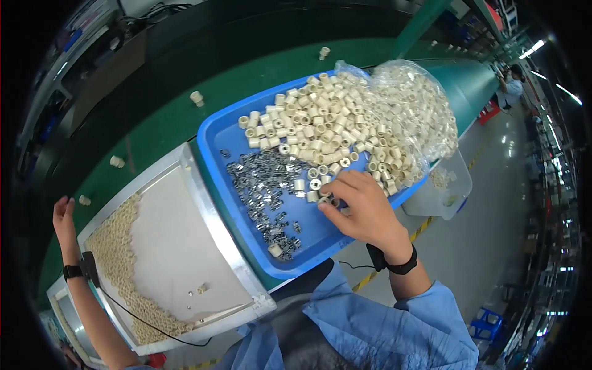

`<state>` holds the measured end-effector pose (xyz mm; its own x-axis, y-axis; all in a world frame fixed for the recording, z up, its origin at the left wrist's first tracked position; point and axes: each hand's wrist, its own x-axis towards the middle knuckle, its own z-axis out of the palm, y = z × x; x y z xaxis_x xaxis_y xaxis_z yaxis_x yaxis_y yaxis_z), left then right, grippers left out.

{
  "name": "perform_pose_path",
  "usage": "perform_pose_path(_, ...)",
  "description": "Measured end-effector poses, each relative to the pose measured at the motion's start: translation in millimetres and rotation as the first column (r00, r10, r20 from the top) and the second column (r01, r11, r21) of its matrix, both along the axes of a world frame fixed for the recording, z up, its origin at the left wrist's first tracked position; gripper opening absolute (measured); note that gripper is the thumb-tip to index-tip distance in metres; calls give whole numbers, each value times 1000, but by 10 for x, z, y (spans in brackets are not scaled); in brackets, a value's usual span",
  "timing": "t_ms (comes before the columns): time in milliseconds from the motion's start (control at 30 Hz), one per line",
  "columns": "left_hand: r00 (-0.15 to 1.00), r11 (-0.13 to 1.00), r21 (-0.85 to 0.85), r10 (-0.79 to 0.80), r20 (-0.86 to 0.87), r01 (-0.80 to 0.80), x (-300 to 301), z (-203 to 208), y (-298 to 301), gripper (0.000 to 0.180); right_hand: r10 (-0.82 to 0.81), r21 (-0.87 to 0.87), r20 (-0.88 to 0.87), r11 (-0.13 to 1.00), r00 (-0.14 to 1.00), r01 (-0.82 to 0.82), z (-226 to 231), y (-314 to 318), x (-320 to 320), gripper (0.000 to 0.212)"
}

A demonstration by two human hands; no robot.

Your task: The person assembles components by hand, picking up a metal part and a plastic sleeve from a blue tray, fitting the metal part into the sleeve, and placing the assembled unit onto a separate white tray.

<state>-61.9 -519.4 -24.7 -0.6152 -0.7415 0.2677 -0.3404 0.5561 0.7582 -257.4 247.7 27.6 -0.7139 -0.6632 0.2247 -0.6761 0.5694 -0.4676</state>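
My right hand (365, 213) reaches into a large blue tray (246, 237). Its thumb and fingers curl round a short cream plastic sleeve (335, 201) by the loose pile. Many such hollow cream sleeves (320, 117) fill the tray's far side, beside a heap of small shiny metal clips (262, 179). Far to the left, my left hand (63, 216) is raised over the green bench with fingers loosely apart, nothing visible in it. Nearest to it stands a cream piece (85, 200). Both wrists wear dark bands.
A silver-framed tray (216, 228) with small beige parts (126, 265) lies left of the blue tray. More pieces stand spaced along the green surface (157, 123). A clear plastic bag (410, 105) of sleeves rests on the tray's right end. Beyond sits a translucent bin (453, 185). A thin cable (148, 320) hangs from my left wrist.
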Motion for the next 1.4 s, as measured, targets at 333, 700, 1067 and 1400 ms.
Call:
perform_pose_path(333,881,873,-292,-262,393,390,570,979,3932,11,54,91,-127,995,990,-42,-34,-141,117,32)
perform_pose_path(700,922,891,-380,-98,373,249,761,475,4065,16,211,97,-244,976,946,-193,59,-535,358,37)
perform_pose_path(1067,902,831,-544,142,407,114,364,68,3447,12,212,219,-214,962,954,-165,-260,-580,156,18)
perform_pose_path(1400,961,865,-487,20,277,123,328,293,3659,7,236,-162,144,964,961,-213,-217,-450,168,12)
